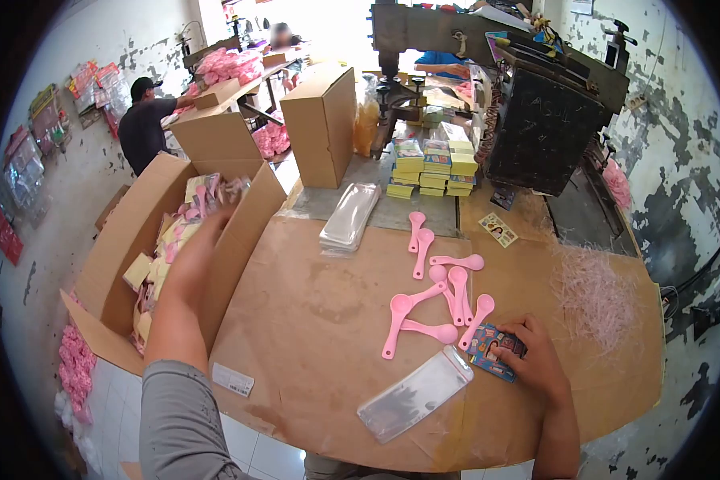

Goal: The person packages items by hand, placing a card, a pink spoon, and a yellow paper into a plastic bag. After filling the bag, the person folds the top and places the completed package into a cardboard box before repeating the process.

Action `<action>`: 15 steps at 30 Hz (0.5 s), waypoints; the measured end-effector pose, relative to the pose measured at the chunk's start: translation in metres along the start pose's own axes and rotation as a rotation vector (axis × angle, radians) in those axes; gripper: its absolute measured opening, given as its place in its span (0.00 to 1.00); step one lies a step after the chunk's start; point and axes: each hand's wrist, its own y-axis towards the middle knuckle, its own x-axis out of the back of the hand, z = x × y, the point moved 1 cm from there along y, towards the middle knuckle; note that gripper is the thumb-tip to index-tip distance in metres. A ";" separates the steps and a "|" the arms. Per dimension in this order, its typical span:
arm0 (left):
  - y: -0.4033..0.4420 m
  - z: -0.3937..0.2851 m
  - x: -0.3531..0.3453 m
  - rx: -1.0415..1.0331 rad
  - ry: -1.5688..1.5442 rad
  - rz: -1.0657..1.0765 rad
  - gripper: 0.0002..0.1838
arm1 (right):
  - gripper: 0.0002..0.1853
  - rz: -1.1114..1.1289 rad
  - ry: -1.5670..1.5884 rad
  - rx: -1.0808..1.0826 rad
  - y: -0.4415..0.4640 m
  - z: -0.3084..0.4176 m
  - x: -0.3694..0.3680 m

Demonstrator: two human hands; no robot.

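My left hand (229,200) reaches over the near wall of an open cardboard box (248,232) on the left; its fingers are smeared by motion. Inside that box lie many filled packets (168,248) in pale yellow and pink. At the right, my right hand (530,356) grips a blue printed card (488,352), or a small stack of them, with the thumb on top. Several pink measuring spoons (400,308) lie loose just left of this hand. A clear plastic bag (416,396) lies flat below them, near the front edge.
A stack of clear bags (350,216) lies near the back. Piles of printed cards (432,164) stand beneath a press (548,104). Pink shredded paper (596,288) lies at the right. A tall carton (318,124) stands behind; another person (146,120) works beyond the box.
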 end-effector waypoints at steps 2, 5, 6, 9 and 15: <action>-0.008 -0.014 -0.020 -0.021 0.002 0.252 0.36 | 0.21 0.007 0.008 -0.018 0.003 0.000 -0.001; -0.013 -0.017 -0.029 -0.049 0.000 0.402 0.35 | 0.22 0.021 0.007 -0.032 0.004 0.000 0.002; -0.012 -0.016 -0.027 -0.049 -0.003 0.403 0.35 | 0.22 0.022 0.007 -0.021 0.004 -0.001 0.002; -0.021 -0.018 -0.018 -0.021 -0.031 0.327 0.35 | 0.22 0.016 0.015 -0.014 0.002 -0.002 0.004; -0.042 -0.025 0.015 0.002 -0.053 0.029 0.34 | 0.22 -0.012 -0.025 0.058 -0.003 -0.006 0.002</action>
